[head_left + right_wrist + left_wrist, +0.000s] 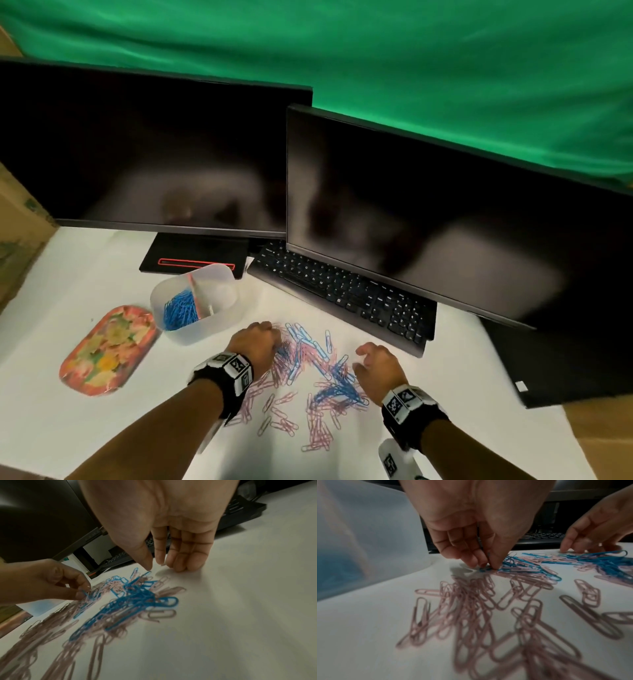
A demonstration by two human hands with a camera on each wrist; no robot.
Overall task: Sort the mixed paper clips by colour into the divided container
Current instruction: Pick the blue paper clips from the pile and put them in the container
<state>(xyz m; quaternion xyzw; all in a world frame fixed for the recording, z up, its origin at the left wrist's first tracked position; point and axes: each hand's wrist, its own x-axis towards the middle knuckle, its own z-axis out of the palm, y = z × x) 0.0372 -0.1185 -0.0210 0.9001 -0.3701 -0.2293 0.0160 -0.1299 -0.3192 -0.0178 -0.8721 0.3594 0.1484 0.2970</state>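
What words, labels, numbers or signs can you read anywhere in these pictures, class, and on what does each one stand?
No text can be read.
Keyboard: key legends too small and blurred.
Wristband on the left hand: black-and-white coded squares, no letters.
Wristband on the right hand: coded squares, no letters.
Right monitor: a small pale sticker, unreadable.
Patterned tray: pictures only.

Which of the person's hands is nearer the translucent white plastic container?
The left hand, pinching blue paper clips just right of the translucent white plastic container. The right hand hovers farther right, beyond the pile.
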